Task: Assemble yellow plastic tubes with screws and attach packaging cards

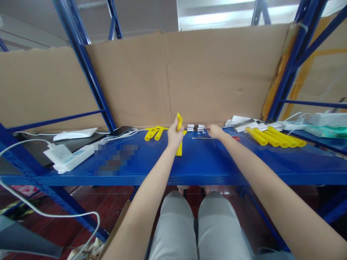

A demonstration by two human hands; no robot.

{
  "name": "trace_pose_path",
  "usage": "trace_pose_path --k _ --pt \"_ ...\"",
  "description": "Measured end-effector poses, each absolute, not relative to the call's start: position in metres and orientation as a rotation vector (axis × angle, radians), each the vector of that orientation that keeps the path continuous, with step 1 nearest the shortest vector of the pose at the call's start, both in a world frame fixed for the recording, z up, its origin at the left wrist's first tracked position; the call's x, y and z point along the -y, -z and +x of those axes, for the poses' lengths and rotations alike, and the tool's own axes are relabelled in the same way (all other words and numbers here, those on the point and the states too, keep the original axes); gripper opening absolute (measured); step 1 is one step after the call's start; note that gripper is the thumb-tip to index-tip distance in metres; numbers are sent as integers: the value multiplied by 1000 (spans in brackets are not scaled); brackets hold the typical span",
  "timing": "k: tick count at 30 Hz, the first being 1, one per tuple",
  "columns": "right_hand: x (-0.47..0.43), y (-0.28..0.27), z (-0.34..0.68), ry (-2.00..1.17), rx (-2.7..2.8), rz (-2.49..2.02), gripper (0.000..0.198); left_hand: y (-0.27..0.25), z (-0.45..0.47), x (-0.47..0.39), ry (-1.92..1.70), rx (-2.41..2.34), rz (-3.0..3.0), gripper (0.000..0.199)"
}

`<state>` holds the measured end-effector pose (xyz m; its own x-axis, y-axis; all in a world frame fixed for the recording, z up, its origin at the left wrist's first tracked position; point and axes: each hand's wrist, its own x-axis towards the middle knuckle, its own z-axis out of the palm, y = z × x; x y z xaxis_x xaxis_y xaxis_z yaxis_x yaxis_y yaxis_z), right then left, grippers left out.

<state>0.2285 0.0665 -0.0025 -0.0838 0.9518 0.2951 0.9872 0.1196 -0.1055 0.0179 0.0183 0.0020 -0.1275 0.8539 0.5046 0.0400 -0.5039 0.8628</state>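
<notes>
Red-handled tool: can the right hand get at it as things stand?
Likely yes: the red-handled tool lies beside the right hand with nothing seen on it, though the right forearm hides its middle, so the hand may need to draw back.

A blue metal rack (90, 72) fills the view, its flat blue shelf (203, 160) running across the middle and a tall sheet of brown cardboard (211, 76) standing along the back edge, with another cardboard panel (40, 83) at the left. Above the sheet show a plain grey wall (143, 14) and, farther right, a bright striped patch (233, 14), probably a window, washed out by glare. Beneath the shelf, glossy dark red floor tiles (105, 198) fade into shadow.
</notes>
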Motion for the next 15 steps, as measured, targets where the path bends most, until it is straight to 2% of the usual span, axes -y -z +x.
trace_pose_path --k 6,15 --pt "-76 -9 208 107 2129 -2041 38 -3 18 -13 -1365 -970 1048 71" --pt "-90 2 230 -90 1995 -2121 42 -3 16 -11 -1188 -956 922 73"
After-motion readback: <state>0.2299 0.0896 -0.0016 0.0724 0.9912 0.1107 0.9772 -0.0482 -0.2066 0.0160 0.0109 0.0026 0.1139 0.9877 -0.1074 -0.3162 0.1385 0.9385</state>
